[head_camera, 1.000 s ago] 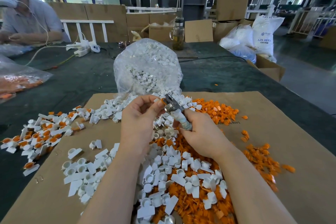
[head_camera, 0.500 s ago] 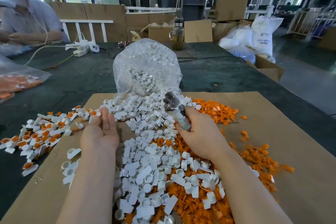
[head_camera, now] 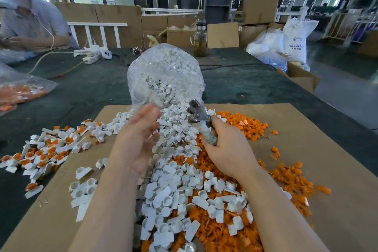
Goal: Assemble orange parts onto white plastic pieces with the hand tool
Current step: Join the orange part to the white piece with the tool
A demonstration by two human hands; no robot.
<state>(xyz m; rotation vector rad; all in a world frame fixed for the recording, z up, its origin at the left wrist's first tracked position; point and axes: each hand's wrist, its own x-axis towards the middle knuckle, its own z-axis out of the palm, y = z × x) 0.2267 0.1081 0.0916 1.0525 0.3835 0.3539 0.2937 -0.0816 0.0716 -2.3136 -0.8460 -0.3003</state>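
Note:
My right hand [head_camera: 227,147] grips the taped handle of a metal hand tool [head_camera: 197,113], whose jaws point up and away over the parts. My left hand [head_camera: 137,141] hovers with fingers straight and blurred, palm turned toward the tool, holding nothing. Loose white plastic pieces [head_camera: 180,186] lie heaped on a cardboard sheet [head_camera: 306,170] between my forearms. Orange parts [head_camera: 243,125] lie under and to the right of them. A pile of finished white pieces with orange inserts [head_camera: 45,153] sits at the left, across the cardboard's edge.
A clear bag of white pieces [head_camera: 165,75] stands behind the pile on the dark table [head_camera: 255,88]. Another bag with orange parts [head_camera: 18,92] lies far left. A person sits at the back left. A glass jar [head_camera: 199,39], power strip [head_camera: 94,55] and cardboard boxes stand beyond.
My left hand left the tool's jaws, swung out to the finished pile at the left, and has now come back toward the tool with nothing in it. The right hand kept hold of the tool.

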